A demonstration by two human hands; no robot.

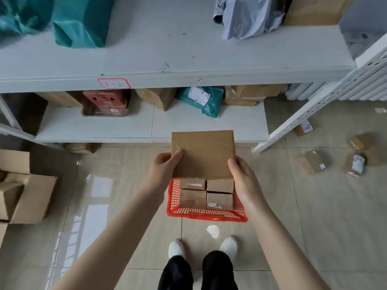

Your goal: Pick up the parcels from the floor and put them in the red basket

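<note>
- Both hands clamp one flat brown parcel [202, 154]: left hand [163, 166] on its near-left corner, right hand [243, 174] on its near-right corner, above the red basket [173, 197].
- Four small boxes [206, 194] already fill the basket's near end.
- Four parcels [314, 162] remain loose on the floor [314, 216] at the right, so I judge the task roughly half done.
</note>
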